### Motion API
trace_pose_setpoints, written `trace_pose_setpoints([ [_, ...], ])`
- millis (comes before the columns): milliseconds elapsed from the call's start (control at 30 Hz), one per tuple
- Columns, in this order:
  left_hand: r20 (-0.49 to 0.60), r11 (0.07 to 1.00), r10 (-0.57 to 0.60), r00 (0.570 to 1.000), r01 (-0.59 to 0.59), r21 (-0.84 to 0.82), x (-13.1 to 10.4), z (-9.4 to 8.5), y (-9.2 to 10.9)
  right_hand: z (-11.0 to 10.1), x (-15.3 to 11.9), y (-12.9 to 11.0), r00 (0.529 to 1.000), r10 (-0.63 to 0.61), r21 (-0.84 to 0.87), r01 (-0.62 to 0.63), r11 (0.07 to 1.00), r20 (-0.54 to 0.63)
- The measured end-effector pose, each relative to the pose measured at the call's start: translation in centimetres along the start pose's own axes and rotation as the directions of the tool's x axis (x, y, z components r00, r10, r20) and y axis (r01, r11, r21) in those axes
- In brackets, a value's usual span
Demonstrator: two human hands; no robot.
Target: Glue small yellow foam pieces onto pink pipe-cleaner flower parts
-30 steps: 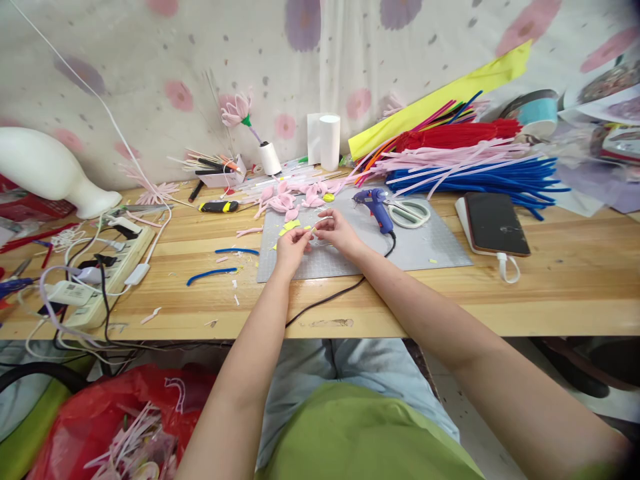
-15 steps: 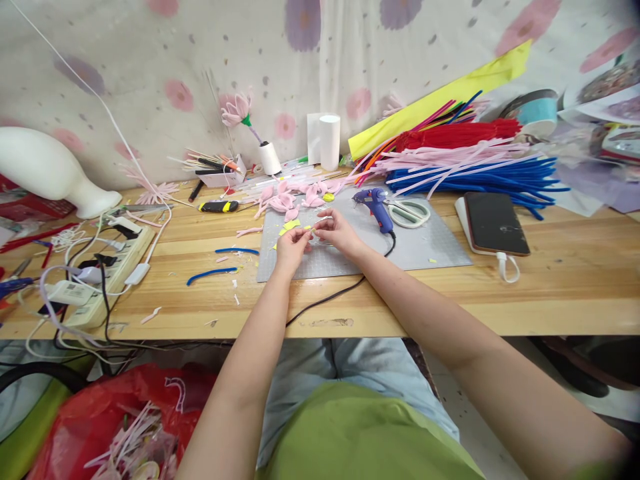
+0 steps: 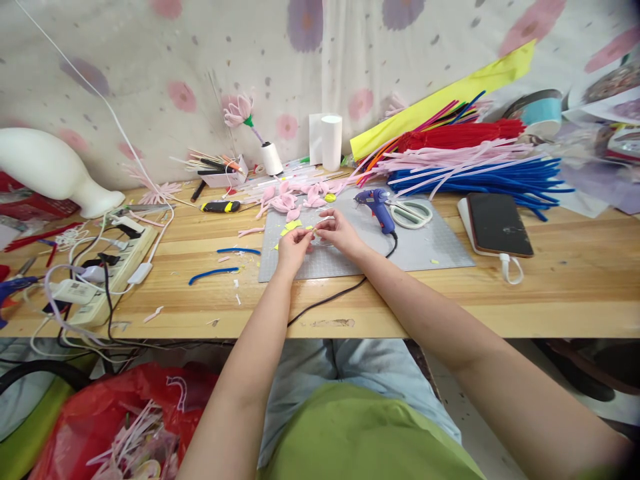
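Note:
My left hand (image 3: 294,250) and my right hand (image 3: 337,233) meet over the grey cutting mat (image 3: 425,250), fingertips pinched together. Between them shows a tiny yellowish piece, too small to make out well and mostly covered by the fingers. Cut yellow scraps (image 3: 291,227) lie just beyond my left hand. Behind the hands sit pink pipe-cleaner petals (image 3: 285,202) and a small yellow bundle (image 3: 330,197). To the right of my right hand, a blue glue gun (image 3: 379,210) rests on the mat beside scissors (image 3: 411,213) with pale handles.
The glue gun's black cord (image 3: 327,300) runs under my right forearm to the table edge. Bundles of blue pipe cleaners (image 3: 475,181) lie back right, near a phone (image 3: 500,225). A crowded power strip (image 3: 100,300) stands left; a red bag (image 3: 75,427) of scraps sits below.
Both hands keep nearly the same pinched pose over the mat. The whole view has shifted very slightly; nothing on the table has visibly moved.

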State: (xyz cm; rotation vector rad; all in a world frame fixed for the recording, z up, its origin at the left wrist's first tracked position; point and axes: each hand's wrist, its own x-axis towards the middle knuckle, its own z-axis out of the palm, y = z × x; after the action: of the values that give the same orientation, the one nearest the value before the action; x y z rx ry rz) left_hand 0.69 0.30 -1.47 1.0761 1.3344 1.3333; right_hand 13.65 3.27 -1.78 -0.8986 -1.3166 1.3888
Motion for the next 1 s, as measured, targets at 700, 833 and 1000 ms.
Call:
trace_pose_setpoints([
  [700,-0.189,0.986,0.101,0.977,-0.123,-0.113,0.6,-1.0,0.8,-3.2,0.7,-3.9,0.944,0.038,-0.172,0.020,0.985,0.327],
  [833,0.149,0.982,-0.052,0.988,0.077,-0.171,-0.2,-0.8,1.5,-3.4,1.9,-4.9,0.902,0.062,-0.207,0.031,0.978,0.428],
  [1000,0.267,0.965,-0.124,0.956,0.179,-0.192,-0.5,-1.3,2.1,-3.3,3.3,-5.6,0.852,0.185,-0.309,-0.029,0.951,0.489],
])
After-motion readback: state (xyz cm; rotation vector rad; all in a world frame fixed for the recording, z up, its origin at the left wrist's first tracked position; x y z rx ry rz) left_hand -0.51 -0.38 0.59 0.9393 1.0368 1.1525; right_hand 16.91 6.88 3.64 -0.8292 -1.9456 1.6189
